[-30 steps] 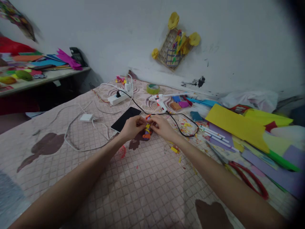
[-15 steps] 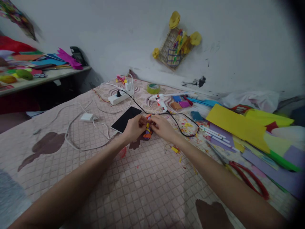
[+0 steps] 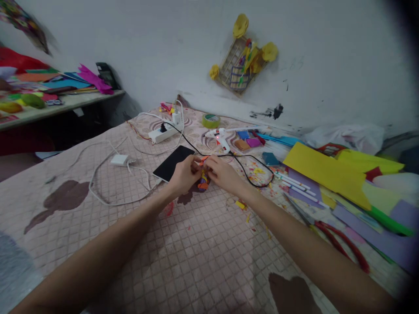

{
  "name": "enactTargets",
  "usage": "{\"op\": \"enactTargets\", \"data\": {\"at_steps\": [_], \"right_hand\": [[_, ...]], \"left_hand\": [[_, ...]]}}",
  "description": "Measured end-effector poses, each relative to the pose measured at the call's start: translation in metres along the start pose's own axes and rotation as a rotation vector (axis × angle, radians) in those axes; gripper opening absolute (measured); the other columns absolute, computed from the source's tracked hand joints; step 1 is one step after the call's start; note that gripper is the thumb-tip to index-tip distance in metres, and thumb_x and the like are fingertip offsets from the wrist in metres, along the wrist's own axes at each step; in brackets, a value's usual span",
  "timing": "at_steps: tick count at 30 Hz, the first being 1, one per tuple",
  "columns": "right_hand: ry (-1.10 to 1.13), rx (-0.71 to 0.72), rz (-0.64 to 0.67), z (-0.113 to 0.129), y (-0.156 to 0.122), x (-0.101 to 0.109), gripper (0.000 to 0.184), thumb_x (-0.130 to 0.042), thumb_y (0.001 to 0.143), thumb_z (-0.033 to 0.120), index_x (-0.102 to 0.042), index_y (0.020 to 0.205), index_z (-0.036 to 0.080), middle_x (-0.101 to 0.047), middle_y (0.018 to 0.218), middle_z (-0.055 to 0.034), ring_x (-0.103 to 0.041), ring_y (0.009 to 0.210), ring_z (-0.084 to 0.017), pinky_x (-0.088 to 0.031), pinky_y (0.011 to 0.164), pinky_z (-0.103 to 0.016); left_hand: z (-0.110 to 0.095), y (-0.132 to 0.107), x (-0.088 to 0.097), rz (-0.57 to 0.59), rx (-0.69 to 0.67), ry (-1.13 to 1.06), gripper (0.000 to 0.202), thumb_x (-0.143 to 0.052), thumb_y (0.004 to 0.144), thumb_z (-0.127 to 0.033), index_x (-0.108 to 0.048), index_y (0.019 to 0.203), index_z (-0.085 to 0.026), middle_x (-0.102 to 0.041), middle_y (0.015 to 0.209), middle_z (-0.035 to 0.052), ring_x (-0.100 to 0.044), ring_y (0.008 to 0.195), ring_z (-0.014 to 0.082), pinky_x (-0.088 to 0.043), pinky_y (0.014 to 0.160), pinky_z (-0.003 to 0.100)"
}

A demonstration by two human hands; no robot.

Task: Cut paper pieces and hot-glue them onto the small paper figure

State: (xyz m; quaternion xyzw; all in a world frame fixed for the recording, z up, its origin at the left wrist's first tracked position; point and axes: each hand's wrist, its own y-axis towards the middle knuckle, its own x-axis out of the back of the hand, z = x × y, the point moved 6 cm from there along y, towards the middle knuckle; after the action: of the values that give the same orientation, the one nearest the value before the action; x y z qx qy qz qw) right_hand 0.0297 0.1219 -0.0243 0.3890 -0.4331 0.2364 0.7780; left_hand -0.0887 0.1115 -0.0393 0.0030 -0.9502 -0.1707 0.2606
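Note:
In the middle of the head view, a small orange, yellow and purple craft piece sits between my two hands, partly hidden by my fingers. My left hand pinches its upper part from the left. From the right, my right hand pinches the same piece, fingertips close to those of the left. A black-screened tablet lies just left of my left hand. Behind my hands rests a white glue gun with a small red light, its black cord curving to the right.
Scissors with red handles lie near my right forearm. Yellow paper sheets and white sticks are at right. A power strip, green tape roll and white charger with cables stand at back and left.
My fingers have shifted slightly on the craft piece, and they now cover more of its middle. An orange part shows at the top between the fingertips. Everything else stays in place.

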Motion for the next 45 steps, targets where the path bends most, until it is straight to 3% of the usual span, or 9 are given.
{"op": "enactTargets", "data": {"at_steps": [45], "right_hand": [[-0.123,0.005,0.082,0.0048,0.0036,0.0027,0.017,-0.044,0.085,0.008,-0.055,0.094,0.017,-0.055,0.104,-0.0079,-0.053,0.095,-0.019,-0.044,0.075,-0.030]], "left_hand": [[0.0020,0.0018,-0.0010,-0.004,0.018,-0.027,0.025,-0.056,0.069,-0.011,-0.054,0.093,-0.016,-0.064,0.069,-0.0008,-0.060,0.061,0.0114,-0.047,0.058,0.022]]}}
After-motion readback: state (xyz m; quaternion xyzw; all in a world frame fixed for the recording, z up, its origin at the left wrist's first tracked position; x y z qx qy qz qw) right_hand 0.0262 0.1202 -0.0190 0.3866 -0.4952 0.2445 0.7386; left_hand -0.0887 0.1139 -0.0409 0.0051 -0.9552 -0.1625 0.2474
